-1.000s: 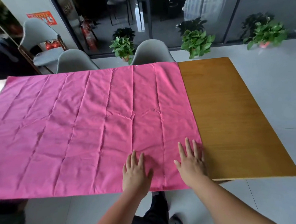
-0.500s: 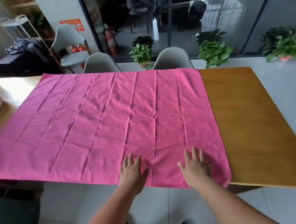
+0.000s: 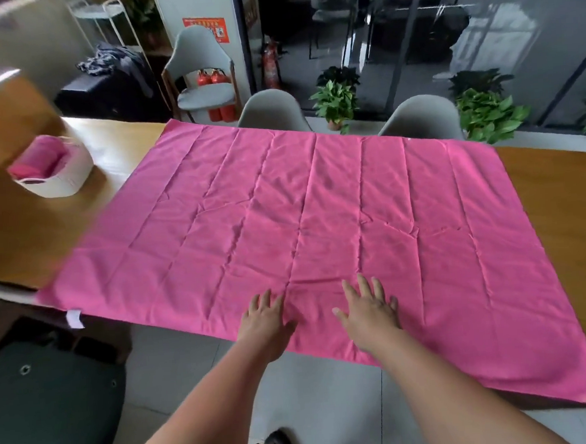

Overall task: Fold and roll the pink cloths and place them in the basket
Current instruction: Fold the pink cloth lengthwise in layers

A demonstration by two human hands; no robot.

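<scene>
Pink cloth (image 3: 319,220): spread single-layer over wooden table (image 3: 564,198), covers most of the top, near edge at or just over table's near edge; grid of fold creases across it, white tag (image 3: 74,319) hanging at near left corner. Left hand (image 3: 265,321) and right hand (image 3: 367,315): both palm-down on cloth close to near edge, around mid-width, just beside each other, fingers straight and fanned, nothing pinched. Probable reason for flat palms: smoothing creases and pinning fabric to table so first fold comes out square; thin cloth likely slides easily on smooth wood. White basket (image 3: 66,177): far left on table, well apart from spread cloth, holds rolled pink cloth (image 3: 39,158); set aside probably to leave folding room. Judged stage: flattening, no fold made yet in this cloth. Next move likely calls for grip at corners or an edge, not at middle where hands rest.
</scene>
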